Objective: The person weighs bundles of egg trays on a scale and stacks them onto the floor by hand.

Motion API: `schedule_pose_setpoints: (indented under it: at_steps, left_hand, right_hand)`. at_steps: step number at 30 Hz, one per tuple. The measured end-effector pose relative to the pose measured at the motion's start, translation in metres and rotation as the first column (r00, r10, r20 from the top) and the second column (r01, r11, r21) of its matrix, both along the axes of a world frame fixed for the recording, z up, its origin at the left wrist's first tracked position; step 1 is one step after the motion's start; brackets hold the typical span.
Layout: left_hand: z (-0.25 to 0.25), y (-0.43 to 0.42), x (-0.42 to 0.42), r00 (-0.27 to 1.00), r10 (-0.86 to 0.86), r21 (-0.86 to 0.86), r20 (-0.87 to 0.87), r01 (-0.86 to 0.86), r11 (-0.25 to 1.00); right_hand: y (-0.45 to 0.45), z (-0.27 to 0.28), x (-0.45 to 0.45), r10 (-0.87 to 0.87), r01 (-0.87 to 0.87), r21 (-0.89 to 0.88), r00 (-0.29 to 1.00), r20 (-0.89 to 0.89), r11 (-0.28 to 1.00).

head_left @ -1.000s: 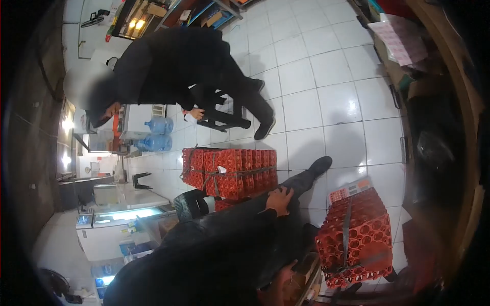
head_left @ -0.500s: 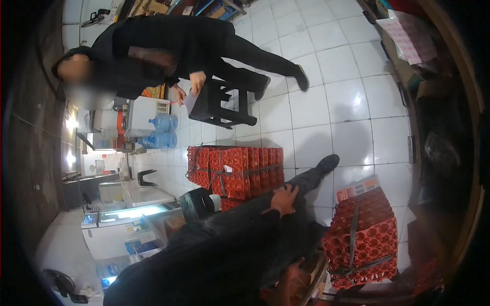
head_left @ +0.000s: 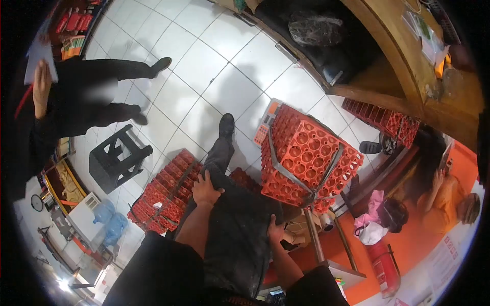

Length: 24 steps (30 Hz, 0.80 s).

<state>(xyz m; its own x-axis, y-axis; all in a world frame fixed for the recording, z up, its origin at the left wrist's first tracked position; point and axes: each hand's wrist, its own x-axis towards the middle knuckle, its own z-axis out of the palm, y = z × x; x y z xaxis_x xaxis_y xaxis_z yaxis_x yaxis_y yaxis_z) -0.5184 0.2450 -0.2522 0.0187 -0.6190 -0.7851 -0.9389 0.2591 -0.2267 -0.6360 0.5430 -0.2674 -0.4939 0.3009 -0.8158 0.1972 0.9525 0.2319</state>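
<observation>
My left hand (head_left: 205, 189) rests on the dark trousers (head_left: 237, 224) over my left thigh, fingers spread and holding nothing. On the other side of my lap, my right hand (head_left: 276, 230) lies against the right thigh; its fingers are partly visible and it appears to hold nothing. Beyond my right knee stands a stack of red egg trays (head_left: 306, 158) bound with dark straps. Another strapped bundle of egg trays (head_left: 166, 194) is on the floor, left of my left leg. Neither hand touches the trays.
A black stool (head_left: 120, 158) stands on the tiled floor (head_left: 204, 66) at left. Nearby, a standing person (head_left: 92, 86) holds a paper (head_left: 40, 64). Blue water jugs (head_left: 109, 222) are at lower left. At right are more egg trays (head_left: 383, 122), a person in orange (head_left: 444, 199) and a fire extinguisher (head_left: 384, 268).
My view has swung round and tipped down to the right, bringing the person in orange and the extinguisher into view. My hands still rest on my legs. The standing person now appears farther left.
</observation>
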Motion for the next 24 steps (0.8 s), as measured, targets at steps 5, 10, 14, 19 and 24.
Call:
schedule_pose_setpoints:
  at_steps: [5,10,14,19,24]
  left_hand:
    - [-0.006,0.004,-0.005,0.996,-0.059,0.026,0.067,0.057,0.998]
    - [-0.011,0.011,-0.004,0.995,-0.065,0.001,0.069,0.066,0.998]
    - [-0.014,0.015,0.001,0.998,-0.061,-0.046,0.018,0.061,0.997]
    - [-0.013,0.015,-0.001,0.997,-0.061,-0.038,0.045,0.063,0.997]
    - [-0.009,0.012,0.000,1.000,0.003,-0.014,0.018,-0.002,1.000]
  right_hand:
    - [-0.006,0.007,-0.009,-0.063,0.062,0.027,0.997,0.046,0.998]
    - [-0.007,0.009,-0.015,-0.091,0.090,0.018,0.993,0.075,0.996]
    - [-0.005,0.008,-0.015,-0.096,0.097,-0.008,0.994,0.056,0.995]
    - [-0.005,0.005,-0.015,-0.058,0.058,0.003,0.998,0.030,0.998]
    - [-0.014,0.014,-0.021,-0.134,0.139,-0.061,0.988,0.071,0.988]
